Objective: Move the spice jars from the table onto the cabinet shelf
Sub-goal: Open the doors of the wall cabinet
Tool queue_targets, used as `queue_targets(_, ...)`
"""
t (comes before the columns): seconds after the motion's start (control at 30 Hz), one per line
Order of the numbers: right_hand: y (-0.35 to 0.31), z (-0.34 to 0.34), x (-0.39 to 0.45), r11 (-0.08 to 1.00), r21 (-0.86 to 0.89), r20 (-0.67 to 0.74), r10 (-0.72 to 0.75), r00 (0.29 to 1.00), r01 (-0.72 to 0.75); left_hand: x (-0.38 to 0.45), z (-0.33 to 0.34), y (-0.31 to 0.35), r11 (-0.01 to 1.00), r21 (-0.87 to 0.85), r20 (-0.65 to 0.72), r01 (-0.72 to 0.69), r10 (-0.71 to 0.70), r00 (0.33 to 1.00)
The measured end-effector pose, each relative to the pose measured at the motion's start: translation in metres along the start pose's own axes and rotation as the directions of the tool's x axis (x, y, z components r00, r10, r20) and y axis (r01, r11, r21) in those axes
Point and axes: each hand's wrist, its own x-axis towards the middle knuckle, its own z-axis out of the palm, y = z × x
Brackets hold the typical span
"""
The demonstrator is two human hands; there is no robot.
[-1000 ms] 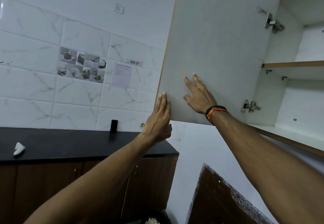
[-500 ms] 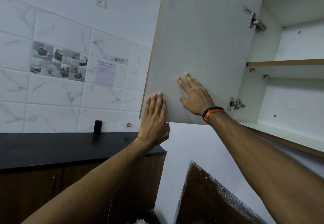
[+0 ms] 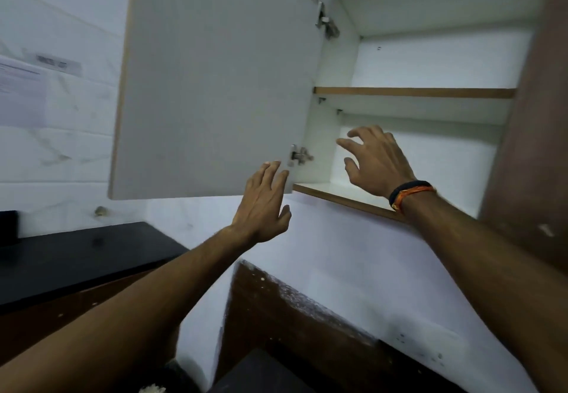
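A wall cabinet stands wide open above me. Its white door (image 3: 215,85) is swung out to the left. Inside, the bottom shelf (image 3: 338,194) and the upper shelf (image 3: 412,92) hold nothing that I can see. My left hand (image 3: 264,205) is raised with fingers apart, its fingertips at the door's lower corner near the hinge (image 3: 299,155). My right hand (image 3: 375,159), with a dark and orange wristband, hovers open in front of the lower compartment, holding nothing. No spice jars or table are in view.
A black countertop (image 3: 76,254) over brown base cabinets runs along the tiled wall at left. A brown panel (image 3: 528,116) closes the cabinet's right side. A dark wooden edge (image 3: 292,316) juts out below the white wall.
Both hands have left the door's inner face. My right hand moved right, in front of the lower compartment; my left hand now sits at the door's hinge corner. The view turned right toward the cabinet.
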Motion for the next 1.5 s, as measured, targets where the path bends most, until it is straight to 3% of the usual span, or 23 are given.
queue_targets(0.3, 0.089, -0.033, -0.068, 0.965, -0.198, 0.059, 0.185, 0.981, -0.170, 0.041, 0.063, 0.115, 0.931, -0.330, 0.025, -0.155, 0.173, 0.985)
queue_targets(0.5, 0.127, -0.056, -0.102, 0.916, -0.306, 0.087, 0.300, 0.950, -0.261, 0.059, 0.093, 0.186, 0.774, -0.608, 0.049, -0.178, 0.260, 0.964)
queue_targets(0.67, 0.149, -0.071, -0.124, 0.878, -0.354, 0.151, 0.392, 0.907, -0.321, 0.078, 0.106, 0.241, 0.570, -0.815, 0.069, -0.104, 0.274, 0.959)
queue_targets(0.77, 0.162, -0.076, -0.133, 0.840, -0.373, 0.171, 0.479, 0.861, -0.394, 0.095, 0.109, 0.272, 0.469, -0.883, 0.088, -0.022, 0.211, 0.973)
queue_targets(0.97, 0.164, -0.063, -0.141, 0.797, -0.322, 0.169, 0.580, 0.797, -0.512, 0.113, 0.125, 0.312, 0.184, -0.950, 0.276, 0.251, 0.126, 0.953)
queue_targets(1.07, 0.166, -0.056, -0.143, 0.785, -0.316, 0.138, 0.593, 0.793, -0.532, 0.115, 0.134, 0.318, 0.092, -0.946, 0.321, 0.312, 0.110, 0.941)
queue_targets(1.27, 0.153, -0.045, -0.143, 0.744, -0.256, -0.069, 0.623, 0.779, -0.618, 0.102, 0.128, 0.313, 0.104, -0.975, 0.211, 0.196, 0.158, 0.965)
queue_targets(1.5, 0.121, -0.047, -0.122, 0.639, -0.184, -0.289, 0.691, 0.662, -0.747, 0.067, 0.087, 0.313, 0.067, -0.996, 0.070, 0.056, 0.226, 0.972)
